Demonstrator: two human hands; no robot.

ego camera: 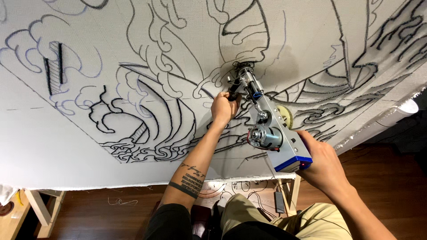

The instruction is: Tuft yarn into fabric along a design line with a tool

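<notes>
The left forearm (pixel 192 171) is showing dark band and script tattoos; khaki trousers (pixel 284 220) are covering the legs beside a black sleeve (pixel 171 222).

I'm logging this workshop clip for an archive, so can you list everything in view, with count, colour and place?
Stretched cloth: one, white with black outline drawing, fills the upper frame.
Tufted black lines: many, black yarn, left and centre of the cloth.
Tufting gun: one, silver metal with a blue rear end, its tip against the cloth at centre.
Wooden frame legs: pale wood, under the cloth's lower edge.
Floor: dark brown wood, bottom of the frame.
Power adapter: one, grey, on the floor near the centre leg.
Trousers: khaki, bottom centre.
Left hand: grips the gun's front handle; forearm tattooed.
Right hand: holds the gun's rear end.
</notes>
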